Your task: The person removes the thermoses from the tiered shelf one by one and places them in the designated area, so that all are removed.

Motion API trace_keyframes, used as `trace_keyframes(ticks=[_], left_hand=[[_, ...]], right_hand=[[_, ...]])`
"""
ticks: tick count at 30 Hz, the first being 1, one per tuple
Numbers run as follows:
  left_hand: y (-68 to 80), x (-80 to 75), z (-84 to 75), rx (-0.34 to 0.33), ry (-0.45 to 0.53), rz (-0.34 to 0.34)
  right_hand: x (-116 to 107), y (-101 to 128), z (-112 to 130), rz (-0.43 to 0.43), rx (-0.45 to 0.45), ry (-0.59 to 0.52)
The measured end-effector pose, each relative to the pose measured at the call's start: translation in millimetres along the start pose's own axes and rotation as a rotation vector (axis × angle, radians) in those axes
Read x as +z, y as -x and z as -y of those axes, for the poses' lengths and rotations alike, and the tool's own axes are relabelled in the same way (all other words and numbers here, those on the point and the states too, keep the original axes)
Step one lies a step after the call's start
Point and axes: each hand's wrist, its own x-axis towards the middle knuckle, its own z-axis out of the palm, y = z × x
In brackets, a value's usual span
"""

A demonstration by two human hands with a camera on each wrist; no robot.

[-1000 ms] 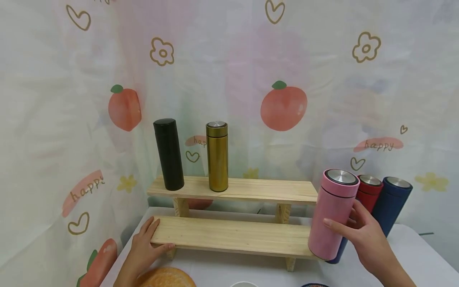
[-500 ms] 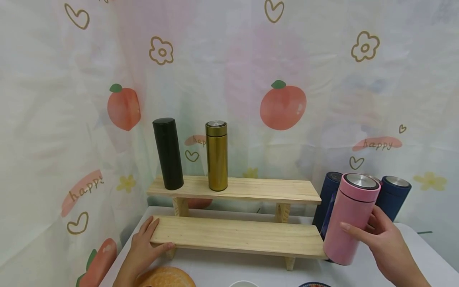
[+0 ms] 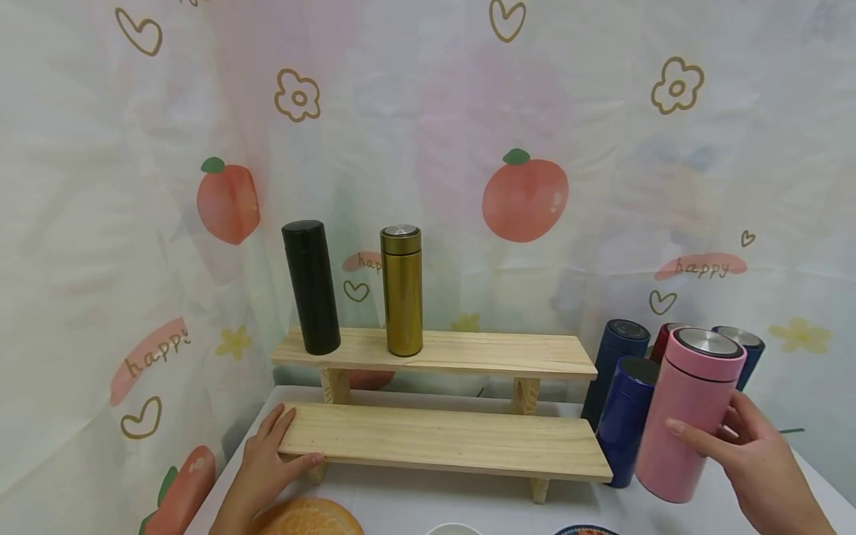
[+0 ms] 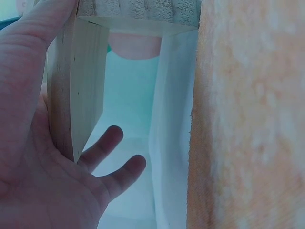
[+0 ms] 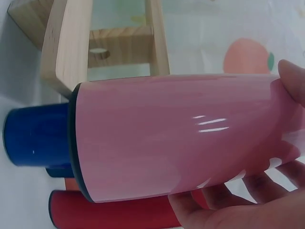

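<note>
My right hand (image 3: 769, 461) grips a pink thermos bottle (image 3: 689, 423) with a silver lid, thumb on the near side, fingers behind. The bottle leans slightly; its base appears raised above the table in the right wrist view, where the blue bottle (image 5: 38, 133) reaches lower. My left hand (image 3: 267, 461) holds the left end of the lower board of a two-tier wooden shelf (image 3: 441, 438), thumb along the front edge. In the left wrist view two fingers (image 4: 128, 171) stretch out past the wood. A black bottle (image 3: 313, 290) and a gold bottle (image 3: 403, 297) stand on the upper board.
Right of the shelf stand a shiny blue bottle (image 3: 625, 431), a dark blue one (image 3: 607, 371), a mostly hidden red one (image 3: 660, 342) and another blue one (image 3: 750, 355). Bread (image 3: 307, 516), a white rim (image 3: 455, 528) and a patterned dish (image 3: 585, 530) line the front. Printed cloth hangs behind.
My right hand has carried the pink bottle rightward and slightly down, away from the shelf's right end. The shiny blue bottle behind it now shows. My left hand has stayed put.
</note>
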Motion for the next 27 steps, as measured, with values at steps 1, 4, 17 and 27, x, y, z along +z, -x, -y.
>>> trace_keyframes(ticks=[1, 4, 17, 27], left_hand=[[-0.1, 0.2, 0.4, 0.001, -0.001, -0.001], [-0.3, 0.6, 0.9, 0.004, -0.002, -0.006], [0.9, -0.2, 0.0, -0.009, -0.001, -0.007], [1.5, -0.1, -0.8, 0.018, 0.001, -0.022]], right_hand=[[-2.5, -0.8, -1.2, -0.003, 0.003, 0.005], [-8.6, -1.1, -2.6, -0.026, 0.015, 0.025], [-16.5, -4.2, -7.9, -0.118, 0.055, 0.022], [-10.8, -20.3, -24.8, -0.286, 0.141, -0.022]])
